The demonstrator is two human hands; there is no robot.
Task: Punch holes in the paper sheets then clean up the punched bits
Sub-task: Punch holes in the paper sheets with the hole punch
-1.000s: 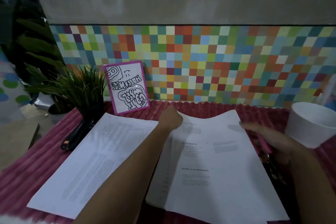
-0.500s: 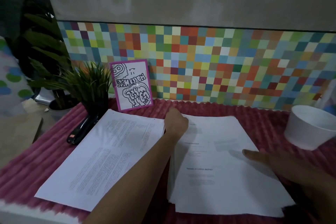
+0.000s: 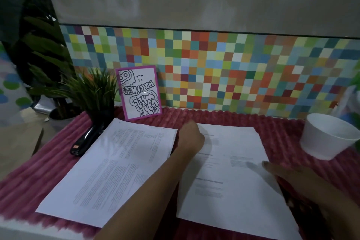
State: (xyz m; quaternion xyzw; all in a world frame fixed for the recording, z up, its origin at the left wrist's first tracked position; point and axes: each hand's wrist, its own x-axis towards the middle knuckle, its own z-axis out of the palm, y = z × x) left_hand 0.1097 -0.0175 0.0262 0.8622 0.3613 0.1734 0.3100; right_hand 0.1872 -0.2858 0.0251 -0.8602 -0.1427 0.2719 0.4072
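Two paper stacks lie side by side on the bench (image 3: 17,230), which is covered by a ribbed pink cloth (image 3: 214,119). The left stack (image 3: 116,169) runs slantwise from the front left edge toward the back. The right stack (image 3: 229,191) lies near the middle and reaches the front edge.

The left hand (image 3: 191,136) sits at the back left corner of the right stack, in the gap between the two stacks. Its knuckles face up and its fingers are curled under. Whether they pinch the paper I cannot tell. The right hand (image 3: 296,179) lies flat on the right edge of the same stack, with its fingers straight and holding nothing.

A black tool (image 3: 85,140) lies just beside the back left edge of the left stack, partly tucked under it. It is too dim to name. Behind it stands a plant (image 3: 93,89) in a dark pot. A pink-framed card (image 3: 139,92) leans on the tiled wall (image 3: 233,68) at the back edge. A white cup (image 3: 329,138) stands near the right edge, apart from the paper.
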